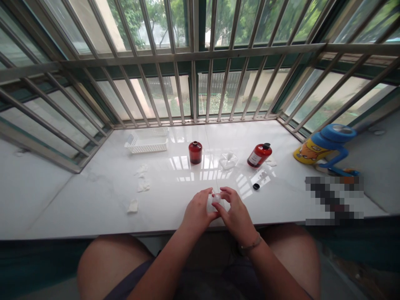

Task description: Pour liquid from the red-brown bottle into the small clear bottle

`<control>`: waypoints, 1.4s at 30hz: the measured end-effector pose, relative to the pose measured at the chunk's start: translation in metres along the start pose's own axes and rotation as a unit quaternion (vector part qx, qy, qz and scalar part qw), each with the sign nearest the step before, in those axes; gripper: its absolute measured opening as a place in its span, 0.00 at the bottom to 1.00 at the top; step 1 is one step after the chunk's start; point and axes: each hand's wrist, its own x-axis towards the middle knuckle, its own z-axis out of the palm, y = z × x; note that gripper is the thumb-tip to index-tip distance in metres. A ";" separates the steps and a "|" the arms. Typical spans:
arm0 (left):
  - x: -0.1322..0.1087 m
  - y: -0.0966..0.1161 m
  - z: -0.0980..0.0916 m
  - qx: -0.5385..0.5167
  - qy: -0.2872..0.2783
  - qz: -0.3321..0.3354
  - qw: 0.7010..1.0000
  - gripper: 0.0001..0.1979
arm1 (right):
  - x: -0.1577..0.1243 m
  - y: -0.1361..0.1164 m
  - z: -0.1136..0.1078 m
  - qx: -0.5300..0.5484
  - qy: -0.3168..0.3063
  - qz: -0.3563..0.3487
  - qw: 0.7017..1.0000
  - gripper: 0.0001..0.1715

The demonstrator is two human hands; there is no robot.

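Note:
In front of me, just above the table's near edge, my left hand [199,209] and my right hand [235,211] meet around a small clear plastic piece [216,198]. The left fingers curl round its left side. My right thumb and fingers pinch it from the right. Its exact kind is too small and too covered to make out. Beyond the hands stands an uncapped dark red bottle [195,153]. To the right a second red bottle [259,156], with a white label and black top, leans at a tilt. A small black cap [256,186] lies nearer me.
A white perforated basket [148,141] sits at the back left. Crumpled tissues [133,206] lie on the left, and clear crumpled plastic [229,160] lies between the bottles. On the right is a blue-and-yellow flask [326,143]. Metal window bars [193,89] border the white tabletop [93,196].

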 end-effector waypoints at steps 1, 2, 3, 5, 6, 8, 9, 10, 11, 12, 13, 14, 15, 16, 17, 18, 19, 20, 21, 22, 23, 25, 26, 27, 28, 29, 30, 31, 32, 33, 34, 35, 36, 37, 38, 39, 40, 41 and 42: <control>0.000 0.000 0.000 -0.001 0.001 0.000 1.000 0.38 | 0.000 0.002 0.001 -0.011 0.014 -0.010 1.000 0.24; 0.000 0.000 0.000 -0.001 0.004 0.001 1.000 0.38 | 0.000 0.004 0.002 -0.020 0.026 -0.018 0.999 0.23; -0.001 0.000 0.001 0.000 0.008 0.003 1.000 0.38 | 0.000 0.005 0.003 -0.027 0.036 -0.024 0.999 0.21; -0.002 -0.001 0.002 0.001 0.018 0.007 1.000 0.36 | 0.001 0.007 0.003 -0.039 0.045 -0.036 0.998 0.19; -0.003 -0.002 0.003 0.001 0.023 0.010 1.000 0.36 | 0.001 0.008 0.003 -0.044 0.044 -0.040 0.997 0.18; -0.006 -0.002 0.005 0.002 0.036 0.015 0.999 0.35 | 0.003 0.008 0.003 -0.053 0.044 -0.046 0.997 0.18; -0.007 -0.003 0.007 0.003 0.043 0.016 0.999 0.35 | 0.004 0.008 0.002 -0.057 0.045 -0.048 0.996 0.17; -0.008 -0.003 0.008 0.005 0.050 0.016 0.999 0.35 | 0.004 0.007 0.002 -0.060 0.045 -0.049 0.996 0.17; -0.008 -0.003 0.010 0.007 0.058 0.016 0.998 0.35 | 0.005 0.007 0.002 -0.061 0.045 -0.052 0.996 0.17; -0.009 -0.003 0.012 0.010 0.066 0.016 0.998 0.35 | 0.005 0.007 0.002 -0.063 0.045 -0.055 0.996 0.16; -0.009 -0.003 0.014 0.013 0.073 0.016 0.997 0.35 | 0.005 0.006 0.003 -0.064 0.045 -0.058 0.995 0.16; -0.010 -0.003 0.015 0.015 0.078 0.016 0.997 0.35 | 0.004 0.006 0.004 -0.064 0.046 -0.060 0.995 0.16; -0.011 -0.003 0.016 0.017 0.081 0.016 0.996 0.36 | 0.003 0.005 0.005 -0.062 0.048 -0.061 0.995 0.16; -0.012 -0.002 0.017 0.018 0.081 0.016 0.996 0.38 | 0.002 0.004 0.006 -0.059 0.051 -0.058 0.995 0.16; -0.014 -0.002 0.017 0.017 0.080 0.017 0.996 0.40 | 0.002 0.003 0.005 -0.054 0.054 -0.052 0.996 0.17; -0.017 -0.001 0.016 0.015 0.078 0.021 0.997 0.42 | 0.001 0.002 0.003 -0.047 0.060 -0.042 0.996 0.18; -0.020 -0.001 0.014 0.012 0.076 0.027 0.997 0.45 | 0.002 0.001 -0.001 -0.038 0.069 -0.029 0.996 0.20; -0.024 -0.001 0.011 0.010 0.076 0.036 0.996 0.47 | 0.004 0.001 -0.007 -0.033 0.086 -0.015 0.996 0.22; -0.029 -0.002 0.008 0.010 0.078 0.046 0.996 0.49 | 0.007 0.002 -0.016 -0.034 0.110 0.000 0.993 0.24; -0.033 -0.003 0.004 0.012 0.082 0.056 0.995 0.48 | 0.012 0.004 -0.027 -0.042 0.141 0.015 0.989 0.26; -0.038 -0.005 -0.001 0.016 0.089 0.064 0.994 0.46 | 0.018 0.008 -0.040 -0.058 0.177 0.030 0.982 0.29; -0.047 -0.010 -0.011 0.026 0.107 0.068 0.992 0.35 | 0.034 0.022 -0.070 -0.101 0.243 0.057 0.963 0.33; -0.051 -0.013 -0.016 0.031 0.116 0.066 0.991 0.29 | 0.042 0.031 -0.085 -0.121 0.271 0.067 0.953 0.35; -0.054 -0.016 -0.021 0.036 0.123 0.062 0.990 0.24 | 0.050 0.041 -0.101 -0.137 0.293 0.073 0.943 0.36; -0.057 -0.019 -0.025 0.040 0.128 0.059 0.989 0.19 | 0.058 0.053 -0.115 -0.152 0.310 0.079 0.935 0.37; -0.059 -0.023 -0.029 0.043 0.131 0.054 0.989 0.16 | 0.066 0.065 -0.128 -0.164 0.321 0.085 0.929 0.37; -0.061 -0.026 -0.032 0.044 0.132 0.050 0.989 0.13 | 0.072 0.077 -0.139 -0.172 0.327 0.089 0.925 0.37; -0.062 -0.028 -0.034 0.044 0.133 0.046 0.989 0.11 | 0.078 0.089 -0.149 -0.178 0.329 0.093 0.923 0.36; -0.063 -0.030 -0.036 0.044 0.133 0.044 0.989 0.10 | 0.082 0.100 -0.157 -0.181 0.330 0.099 0.921 0.36; -0.063 -0.032 -0.037 0.043 0.134 0.042 0.989 0.10 | 0.086 0.110 -0.163 -0.182 0.330 0.106 0.920 0.37; -0.063 -0.033 -0.039 0.043 0.134 0.041 0.989 0.10 | 0.089 0.119 -0.167 -0.180 0.328 0.115 0.920 0.37; -0.061 -0.034 -0.040 0.043 0.136 0.042 0.989 0.10 | 0.090 0.125 -0.171 -0.177 0.325 0.124 0.921 0.38; -0.058 -0.034 -0.041 0.044 0.138 0.042 0.989 0.09 | 0.091 0.130 -0.173 -0.172 0.321 0.133 0.922 0.38; -0.055 -0.035 -0.043 0.045 0.140 0.043 0.988 0.09 | 0.090 0.133 -0.174 -0.168 0.318 0.140 0.923 0.39; -0.050 -0.035 -0.045 0.046 0.141 0.045 0.988 0.10 | 0.087 0.134 -0.174 -0.166 0.318 0.142 0.923 0.40; -0.044 -0.035 -0.047 0.047 0.142 0.048 0.988 0.10 | 0.083 0.133 -0.174 -0.166 0.325 0.136 0.921 0.41; -0.036 -0.036 -0.050 0.047 0.144 0.051 0.987 0.10 | 0.078 0.131 -0.172 -0.168 0.338 0.123 0.918 0.42; -0.028 -0.036 -0.053 0.048 0.146 0.055 0.987 0.10 | 0.072 0.128 -0.169 -0.175 0.353 0.104 0.913 0.42; -0.018 -0.037 -0.056 0.050 0.149 0.057 0.986 0.11 | 0.065 0.125 -0.164 -0.185 0.365 0.083 0.909 0.40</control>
